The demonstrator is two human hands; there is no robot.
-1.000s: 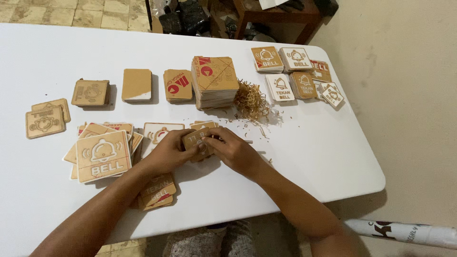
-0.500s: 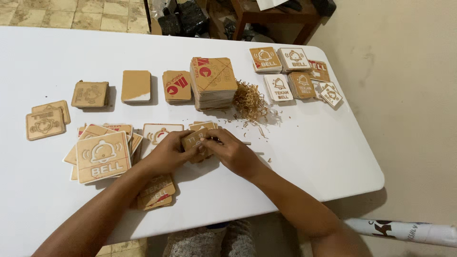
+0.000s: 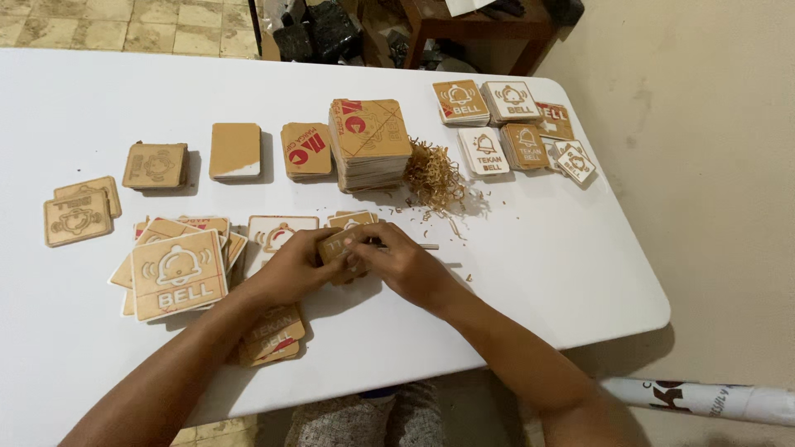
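Going from the left side of the white desk (image 3: 513, 273) to the right:
Far left: two small wooden plaques (image 3: 79, 213) lie flat near the edge.
Left pile: a loose heap of plaques, with a big bell plaque (image 3: 178, 276) on top.
Left hand (image 3: 291, 266): closed, its fingers grip the small wooden plaque (image 3: 338, 248) from the left.
Small wooden plaque: held just above the desk, between both hands, at the front middle.
Right hand (image 3: 402, 265): closed, the fingertips pinch the same plaque from the right.
Behind the hands: a tall stack of boards (image 3: 369, 142), and beside it a heap of wood shavings (image 3: 432, 175).
Far right: several bell plaques (image 3: 513, 124) lie in a group.
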